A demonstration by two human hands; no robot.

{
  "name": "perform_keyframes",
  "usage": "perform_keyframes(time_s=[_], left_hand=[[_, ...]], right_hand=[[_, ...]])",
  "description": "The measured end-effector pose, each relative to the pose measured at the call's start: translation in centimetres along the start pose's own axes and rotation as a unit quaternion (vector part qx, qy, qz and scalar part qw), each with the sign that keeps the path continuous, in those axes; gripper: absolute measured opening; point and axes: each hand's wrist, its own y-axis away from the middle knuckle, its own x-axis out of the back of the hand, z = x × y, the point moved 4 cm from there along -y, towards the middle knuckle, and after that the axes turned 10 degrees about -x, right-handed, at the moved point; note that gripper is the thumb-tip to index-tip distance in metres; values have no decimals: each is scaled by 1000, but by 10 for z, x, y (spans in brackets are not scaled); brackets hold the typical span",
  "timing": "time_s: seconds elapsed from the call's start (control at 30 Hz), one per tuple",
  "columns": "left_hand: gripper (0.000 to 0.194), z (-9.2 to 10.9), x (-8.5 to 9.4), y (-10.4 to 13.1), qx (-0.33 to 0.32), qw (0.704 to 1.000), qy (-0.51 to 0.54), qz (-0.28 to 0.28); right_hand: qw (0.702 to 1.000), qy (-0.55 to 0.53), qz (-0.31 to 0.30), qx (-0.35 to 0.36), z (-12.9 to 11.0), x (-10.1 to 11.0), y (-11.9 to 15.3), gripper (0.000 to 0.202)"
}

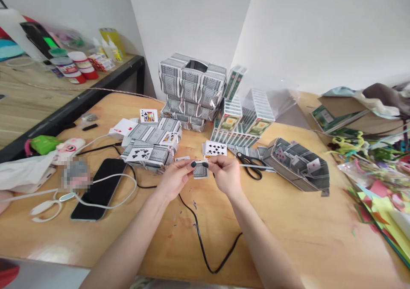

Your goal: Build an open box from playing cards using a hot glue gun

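Observation:
Both my hands meet near the middle of the table, pinching one playing card by its upper edge, its grey patterned back showing. My left hand has the card's left side, and my right hand has its right side. Just beyond my right hand lie loose cards, face up. To the left sits a block of folded cards with a few face-up cards on it. Behind stands a taller structure built of cards. Black-handled scissors lie right of my right hand.
Card boxes are stacked at the back. An open container holding cards sits right. A phone with white cables lies left. A black cable curves across the front. Coloured paper covers the right edge.

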Motion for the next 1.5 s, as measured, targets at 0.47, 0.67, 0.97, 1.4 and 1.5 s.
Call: perform_keyframes(time_s=[0.47, 0.67, 0.97, 1.4, 1.5], left_hand=[[20, 0, 4, 1, -84, 990, -67, 92], [16, 1, 11, 1, -160, 968, -155, 114], [13, 11, 8, 6, -225, 926, -284, 106], [21, 16, 3, 16, -303, 830, -457, 101], [19, 19, -2, 19, -325, 805, -488, 91]], right_hand=[[1000, -3, 2, -11, 5, -4, 1, 8], [999, -19, 12, -27, 6, -13, 6, 10], [999, -32, 22, -37, 10, -19, 9, 10], [995, -23, -48, -80, 9, -23, 7, 15], [994, -32, -55, -90, 11, -25, 7, 16]])
